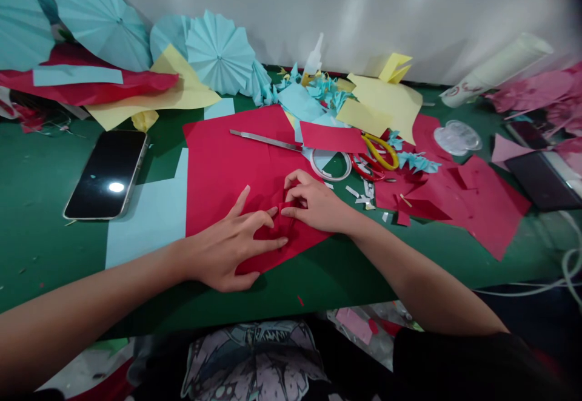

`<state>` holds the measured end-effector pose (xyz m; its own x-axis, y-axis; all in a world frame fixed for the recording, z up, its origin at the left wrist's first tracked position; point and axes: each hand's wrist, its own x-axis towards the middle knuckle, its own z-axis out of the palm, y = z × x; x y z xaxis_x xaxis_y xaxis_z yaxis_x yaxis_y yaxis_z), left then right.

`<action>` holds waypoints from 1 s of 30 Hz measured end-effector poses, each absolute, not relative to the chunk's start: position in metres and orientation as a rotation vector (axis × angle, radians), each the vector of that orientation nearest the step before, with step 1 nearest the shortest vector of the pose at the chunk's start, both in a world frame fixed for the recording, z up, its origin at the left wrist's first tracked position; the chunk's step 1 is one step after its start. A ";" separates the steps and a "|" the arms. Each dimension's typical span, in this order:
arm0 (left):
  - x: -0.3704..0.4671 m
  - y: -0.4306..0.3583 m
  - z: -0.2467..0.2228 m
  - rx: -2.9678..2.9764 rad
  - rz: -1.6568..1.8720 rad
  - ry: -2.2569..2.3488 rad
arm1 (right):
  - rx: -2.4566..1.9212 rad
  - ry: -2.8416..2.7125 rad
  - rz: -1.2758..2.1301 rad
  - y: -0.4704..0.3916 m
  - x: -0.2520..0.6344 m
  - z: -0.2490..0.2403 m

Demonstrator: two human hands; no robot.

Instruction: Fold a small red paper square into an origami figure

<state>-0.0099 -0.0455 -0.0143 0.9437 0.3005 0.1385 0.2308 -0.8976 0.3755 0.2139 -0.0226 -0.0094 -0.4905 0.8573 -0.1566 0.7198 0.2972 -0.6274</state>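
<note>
Large red paper (227,176) lies on the green table under both hands. My right hand (313,201) pinches a small folded piece of red paper (285,210) between thumb and fingers. Its outline is hard to make out against the red sheet. My left hand (231,243) rests with fingers spread, the index fingertip touching or very close to the small piece's left side. Above the hands, a slim metal blade-like tool (266,139) lies across the red paper. Beside it are a roll of white tape (313,161) and scissors with yellow and red handles (384,152).
A phone (109,173) lies at left near light blue paper (148,219). Pleated blue paper fans (220,55) line the wall, with a glue bottle (313,61) nearby. Red scraps (473,201), a clear plastic lid (457,138) and a dark device (541,179) lie at right.
</note>
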 end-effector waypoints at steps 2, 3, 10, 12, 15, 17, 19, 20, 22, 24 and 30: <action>-0.009 -0.046 -0.013 2.742 0.249 0.389 | -1.470 -2.340 0.987 -0.022 0.214 -0.009; -0.009 -0.046 -0.012 2.742 0.237 0.393 | -1.475 -2.334 1.004 -0.022 0.214 -0.008; -0.008 -0.047 -0.011 2.750 0.226 0.415 | -1.407 -2.310 1.165 -0.016 0.219 -0.002; -0.008 -0.048 -0.012 2.751 0.230 0.416 | -1.395 -2.297 1.178 -0.016 0.221 -0.003; -0.008 -0.048 -0.012 2.748 0.239 0.416 | -1.416 -2.256 1.185 -0.015 0.224 -0.002; -0.008 -0.049 -0.012 2.744 0.239 0.417 | -1.422 -2.238 1.189 -0.015 0.225 -0.001; -0.008 -0.049 -0.013 2.740 0.235 0.423 | -1.421 -2.244 1.168 -0.015 0.225 0.000; -0.008 -0.049 -0.013 2.739 0.232 0.426 | -1.420 -2.250 1.148 -0.015 0.224 0.000; -0.008 -0.049 -0.013 2.739 0.233 0.428 | -1.415 -2.268 1.110 -0.016 0.224 0.000; -0.008 -0.049 -0.014 2.739 0.237 0.427 | -1.406 -2.282 1.095 -0.017 0.223 0.000; -0.007 -0.050 -0.014 2.750 0.237 0.420 | -1.401 -2.279 1.083 -0.016 0.225 -0.001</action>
